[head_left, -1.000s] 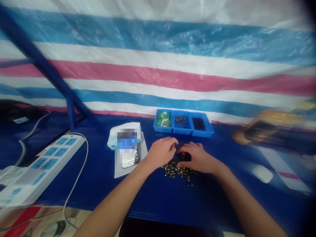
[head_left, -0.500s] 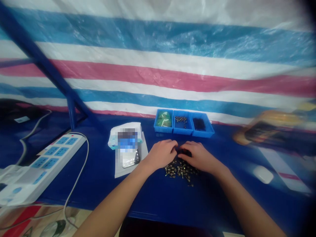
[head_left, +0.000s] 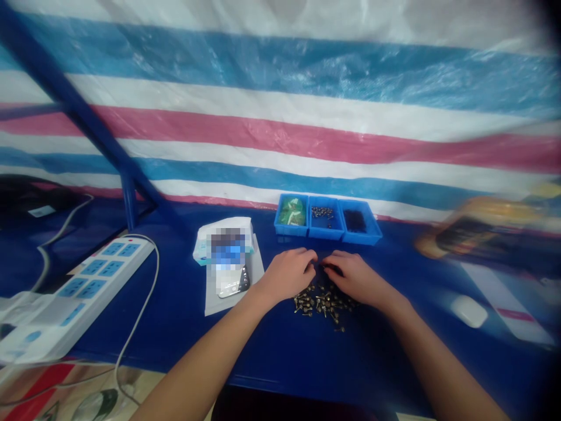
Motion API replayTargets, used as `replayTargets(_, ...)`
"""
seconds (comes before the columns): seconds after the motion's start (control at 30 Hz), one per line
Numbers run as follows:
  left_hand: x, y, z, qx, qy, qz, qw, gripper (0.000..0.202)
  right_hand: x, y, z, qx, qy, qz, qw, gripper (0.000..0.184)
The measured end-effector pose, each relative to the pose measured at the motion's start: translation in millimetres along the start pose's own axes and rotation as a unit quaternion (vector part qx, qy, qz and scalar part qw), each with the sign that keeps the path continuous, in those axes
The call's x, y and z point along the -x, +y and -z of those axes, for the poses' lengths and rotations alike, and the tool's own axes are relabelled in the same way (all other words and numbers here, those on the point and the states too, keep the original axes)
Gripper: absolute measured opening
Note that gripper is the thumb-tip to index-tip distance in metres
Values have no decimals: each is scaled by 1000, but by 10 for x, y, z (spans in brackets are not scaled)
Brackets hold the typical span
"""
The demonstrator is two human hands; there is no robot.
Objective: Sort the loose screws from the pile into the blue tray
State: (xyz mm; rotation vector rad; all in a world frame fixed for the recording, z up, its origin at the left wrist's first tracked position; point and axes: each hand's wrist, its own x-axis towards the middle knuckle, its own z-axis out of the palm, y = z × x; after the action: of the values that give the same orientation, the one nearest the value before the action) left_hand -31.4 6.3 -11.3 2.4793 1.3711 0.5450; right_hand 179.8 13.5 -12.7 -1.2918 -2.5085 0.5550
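A heap of several small metal screws [head_left: 323,303] lies on the blue table [head_left: 280,351] in front of me. My left hand [head_left: 287,273] and my right hand [head_left: 356,278] rest just behind the heap, knuckles up, fingertips curled and nearly meeting over a small dark piece [head_left: 329,271] between them. What each set of fingers pinches is too small to make out. Behind my hands stand three joined blue bins [head_left: 328,218]: green pieces at the left, screws in the middle, dark parts at the right.
A white packet [head_left: 224,240] and a small digital scale [head_left: 232,283] sit on paper left of my hands. A white power strip [head_left: 65,298] with cable lies far left. A white mouse [head_left: 468,310] and a blurred yellow-black object [head_left: 482,231] are at the right. Striped plastic sheeting hangs behind.
My hands have drawn a little farther from me, uncovering more of the screw heap. Their fingertips stay close together; nothing else has moved.
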Motion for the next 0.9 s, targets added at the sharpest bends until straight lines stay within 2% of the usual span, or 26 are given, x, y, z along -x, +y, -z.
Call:
replayTargets(0.17, -5, 4, 9, -3, -13, 3, 1000, 18, -1, -14, 11, -27, 29, -4, 999, 23)
replayTargets(0.47, -7, 4, -1, -8, -8, 3, 1000, 15, -13, -54, 74, -94, 86, 3, 992, 9)
replayTargets(0.63, -9, 39, 34, 6, 5, -23, 1000, 13, 6, -114, 109, -116, 122, -48, 985, 23)
replayTargets(0.9, -28, 67, 75, 27, 37, -57, 997, 18, -2, -185, 68, -215, 138, -62, 965, 26)
